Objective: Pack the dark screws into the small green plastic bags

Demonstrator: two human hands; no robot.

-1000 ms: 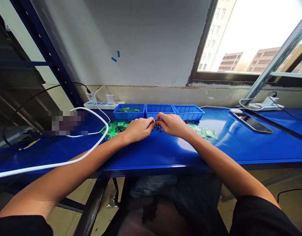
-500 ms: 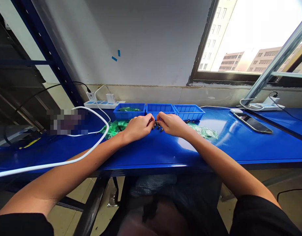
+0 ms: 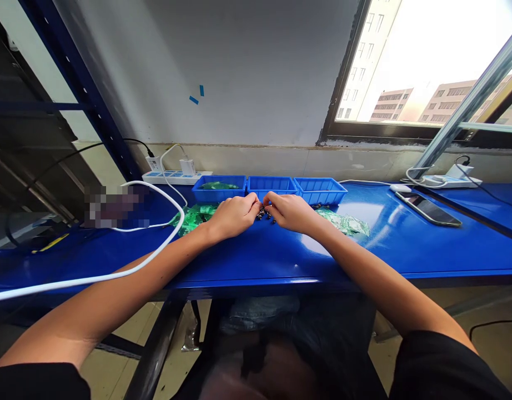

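My left hand (image 3: 233, 215) and my right hand (image 3: 291, 211) rest on the blue table (image 3: 281, 255), fingertips meeting over a small heap of dark little parts (image 3: 266, 213). Both hands have their fingers curled and pinched together at that heap; what sits between the fingertips is too small to name. Green plastic packets (image 3: 195, 214) lie just left of my left hand, and more clear-green packets (image 3: 347, 223) lie right of my right hand. Three blue bins (image 3: 320, 190) stand in a row right behind the hands; the left bin (image 3: 217, 189) holds green packets.
A white cable (image 3: 114, 272) loops across the left of the table from a power strip (image 3: 172, 176) by the wall. A phone (image 3: 428, 208) and a white mouse (image 3: 400, 188) lie at the right. A blue rack post (image 3: 81, 89) rises at the left.
Hardly anything moved; both hands stay pinched at the dark parts, with only slight shifts of the fingertips.
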